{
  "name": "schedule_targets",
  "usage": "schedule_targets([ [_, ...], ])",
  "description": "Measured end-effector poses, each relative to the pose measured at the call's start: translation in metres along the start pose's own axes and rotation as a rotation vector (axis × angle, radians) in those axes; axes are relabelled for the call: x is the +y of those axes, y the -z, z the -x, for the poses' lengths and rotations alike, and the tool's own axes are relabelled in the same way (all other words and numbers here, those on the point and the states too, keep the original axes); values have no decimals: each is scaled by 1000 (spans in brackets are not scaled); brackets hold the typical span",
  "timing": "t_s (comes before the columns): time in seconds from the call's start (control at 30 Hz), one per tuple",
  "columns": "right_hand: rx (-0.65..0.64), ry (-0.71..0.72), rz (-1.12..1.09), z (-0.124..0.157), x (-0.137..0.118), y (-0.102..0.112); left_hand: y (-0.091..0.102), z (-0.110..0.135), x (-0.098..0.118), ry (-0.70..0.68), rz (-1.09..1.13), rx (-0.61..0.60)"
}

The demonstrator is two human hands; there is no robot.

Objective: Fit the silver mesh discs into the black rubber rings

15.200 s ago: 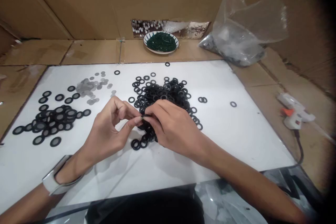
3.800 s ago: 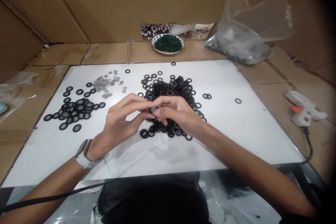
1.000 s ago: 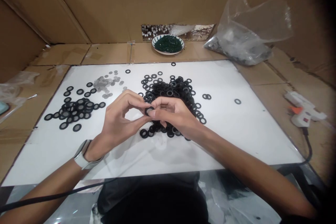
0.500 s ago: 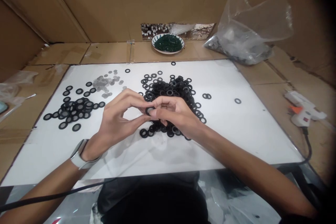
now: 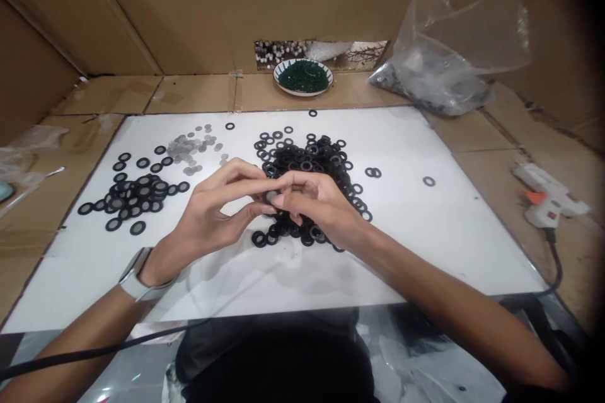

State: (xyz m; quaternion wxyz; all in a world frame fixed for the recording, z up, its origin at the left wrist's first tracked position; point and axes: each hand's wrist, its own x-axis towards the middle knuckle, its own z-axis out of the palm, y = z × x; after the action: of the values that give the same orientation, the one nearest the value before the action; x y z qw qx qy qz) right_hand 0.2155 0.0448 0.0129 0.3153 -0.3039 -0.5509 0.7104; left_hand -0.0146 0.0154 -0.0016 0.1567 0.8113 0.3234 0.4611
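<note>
My left hand (image 5: 215, 217) and my right hand (image 5: 317, 204) meet fingertip to fingertip above the white board (image 5: 439, 239). Together they pinch one small black ring (image 5: 270, 196), mostly hidden by the fingers. Right behind and under my right hand lies a big heap of plain black rings (image 5: 305, 164). To the left sits a smaller heap of black rings with grey centres (image 5: 135, 195). A scatter of thin grey discs (image 5: 191, 150) lies between the two heaps, farther back. My left wrist wears a pale watch (image 5: 135, 271).
A bowl of dark green beads (image 5: 303, 77) stands at the back on cardboard. A clear plastic bag (image 5: 449, 63) with dark parts lies back right. A white glue gun (image 5: 548, 198) with its cord rests at the right. Cardboard walls enclose the bench.
Both hands stay together over the near edge of the big heap. In the last second the fingers closed a little tighter on the ring, hiding more of it.
</note>
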Motion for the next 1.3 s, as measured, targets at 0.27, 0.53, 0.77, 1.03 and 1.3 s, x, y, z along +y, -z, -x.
schedule_targets([
  [0.27,-16,-3,3,0,1,1,-1,1,0,-17,-45,17],
  [0.53,-47,2,-4,-1,3,4,-3,-1,1,-47,-58,29],
  [0.77,-43,6,-25,-1,3,4,-4,0,0,-66,-47,24],
  [1.03,-54,12,-53,-2,7,5,-5,0,1,-60,-25,28],
  [1.3,-56,8,-48,-3,7,6,-4,0,1,-43,-7,20],
])
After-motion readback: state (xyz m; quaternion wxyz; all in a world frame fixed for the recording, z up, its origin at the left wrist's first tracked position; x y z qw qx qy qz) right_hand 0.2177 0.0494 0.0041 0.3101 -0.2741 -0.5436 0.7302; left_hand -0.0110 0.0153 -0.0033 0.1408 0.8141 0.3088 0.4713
